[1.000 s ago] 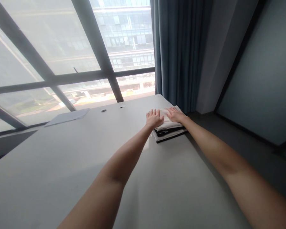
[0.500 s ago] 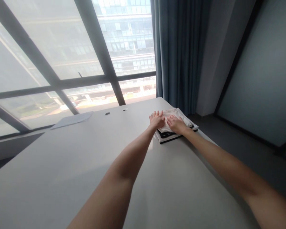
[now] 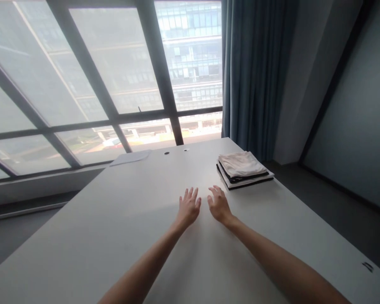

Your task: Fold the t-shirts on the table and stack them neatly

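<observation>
A neat stack of folded cloth items, perhaps clothes, lies near the far right corner of the white table (image 3: 129, 228). On top is a pale cream folded cloth (image 3: 242, 164); black and white folded layers (image 3: 250, 181) show beneath it. My left hand (image 3: 189, 207) is over the middle of the table, fingers spread, holding nothing. Beside it, my right hand (image 3: 219, 204) is just in front of the stack and apart from it, fingers slightly bent and apart, with nothing in them.
White paper sheets (image 3: 131, 157) lie at the table's far left edge. Two small round holes are near the far edge, one a dark hole (image 3: 166, 153). A small black object (image 3: 367, 266) lies at the right edge. Behind stand windows and a blue curtain (image 3: 256, 80).
Both hands have left the top of the folded stack and drawn back toward me. The stack stays at the far right corner. The view has turned left.
</observation>
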A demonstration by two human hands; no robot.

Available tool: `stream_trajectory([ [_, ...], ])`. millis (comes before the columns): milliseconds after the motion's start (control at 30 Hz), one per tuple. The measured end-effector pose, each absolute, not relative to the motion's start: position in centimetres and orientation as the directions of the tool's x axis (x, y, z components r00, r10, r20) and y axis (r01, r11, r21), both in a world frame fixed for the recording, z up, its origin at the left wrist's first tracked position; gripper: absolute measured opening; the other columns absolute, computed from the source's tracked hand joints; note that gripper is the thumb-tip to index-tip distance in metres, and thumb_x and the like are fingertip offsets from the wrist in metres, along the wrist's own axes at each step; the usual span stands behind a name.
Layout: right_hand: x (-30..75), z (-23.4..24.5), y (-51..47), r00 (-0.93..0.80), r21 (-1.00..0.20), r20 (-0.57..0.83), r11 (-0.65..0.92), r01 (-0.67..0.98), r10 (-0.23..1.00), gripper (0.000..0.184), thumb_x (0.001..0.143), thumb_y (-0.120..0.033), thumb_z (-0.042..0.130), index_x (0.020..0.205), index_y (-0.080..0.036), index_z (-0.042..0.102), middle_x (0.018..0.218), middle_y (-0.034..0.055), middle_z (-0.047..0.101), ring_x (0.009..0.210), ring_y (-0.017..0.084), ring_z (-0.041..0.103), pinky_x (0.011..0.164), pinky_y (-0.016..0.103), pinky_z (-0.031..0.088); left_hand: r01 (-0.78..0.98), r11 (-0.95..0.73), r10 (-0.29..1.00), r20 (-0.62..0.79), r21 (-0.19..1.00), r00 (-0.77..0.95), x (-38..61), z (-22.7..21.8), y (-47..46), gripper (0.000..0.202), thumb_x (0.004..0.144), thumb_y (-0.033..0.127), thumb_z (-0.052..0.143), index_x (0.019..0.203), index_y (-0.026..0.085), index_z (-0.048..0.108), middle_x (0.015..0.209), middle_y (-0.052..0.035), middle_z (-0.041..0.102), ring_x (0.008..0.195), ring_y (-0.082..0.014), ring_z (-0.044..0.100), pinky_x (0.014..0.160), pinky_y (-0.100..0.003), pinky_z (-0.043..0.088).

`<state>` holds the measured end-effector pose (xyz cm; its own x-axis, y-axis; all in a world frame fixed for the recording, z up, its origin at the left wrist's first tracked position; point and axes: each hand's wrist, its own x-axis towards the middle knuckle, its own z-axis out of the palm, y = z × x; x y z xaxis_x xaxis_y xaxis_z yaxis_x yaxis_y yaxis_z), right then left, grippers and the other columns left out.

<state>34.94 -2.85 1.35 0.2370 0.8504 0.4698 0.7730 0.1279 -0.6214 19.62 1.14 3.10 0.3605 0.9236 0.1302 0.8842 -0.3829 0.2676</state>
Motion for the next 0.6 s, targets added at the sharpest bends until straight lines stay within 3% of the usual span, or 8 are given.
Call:
stream_trajectory([
  [133,31.0,0.6,-4.4,0.187,-0.567,0.235,-0.021,0.823,0.954,0.049,0.097,-0.028,0.043,0.141,-0.013,0.058,0.155,0.0181,0.048,0.144,0.028,0.042,0.119,0.042,0.032,0.932,-0.339,0.939,0.104,0.127,0.327,15.0,1.1,-3.8,0.054,0.104,0.032,0.032,0.154,0.018,0.044,0.164,-0.0119,0.035,0.154,-0.0301,0.026,0.122,-0.055,0.024],
  [300,29.8,0.6,-6.5,-0.027,-0.389,0.098,0.063,0.919,0.995,0.053,0.100,-0.038,0.040,0.148,-0.018,0.051,0.164,0.0148,0.036,0.154,0.028,0.025,0.124,0.054,0.010,0.916,-0.394,0.917,0.100,0.072,0.386,13.8,1.0,-6.1,0.054,0.104,0.033,0.031,0.155,0.022,0.044,0.166,-0.0089,0.032,0.154,-0.0264,0.028,0.123,-0.052,0.024],
  [433,30.0,0.9,-6.9,-0.084,-0.352,0.080,0.107,0.930,0.993,0.058,0.101,-0.042,0.040,0.154,-0.019,0.043,0.166,0.0145,0.031,0.155,0.028,0.021,0.124,0.054,0.009,0.893,-0.444,0.894,0.095,0.070,0.437,14.0,0.9,-5.8,0.056,0.105,0.034,0.028,0.158,0.023,0.038,0.168,-0.0077,0.025,0.156,-0.0287,0.021,0.122,-0.058,0.022],
  [600,29.8,1.2,-7.1,-0.091,-0.306,0.064,0.106,0.946,0.994,0.058,0.102,-0.043,0.038,0.156,-0.021,0.042,0.167,0.0159,0.027,0.155,0.031,0.020,0.123,0.057,0.008,0.885,-0.456,0.889,0.092,0.090,0.449,13.7,0.8,-5.8,0.056,0.105,0.037,0.026,0.159,0.023,0.037,0.167,-0.0080,0.029,0.155,-0.0285,0.024,0.123,-0.058,0.020],
])
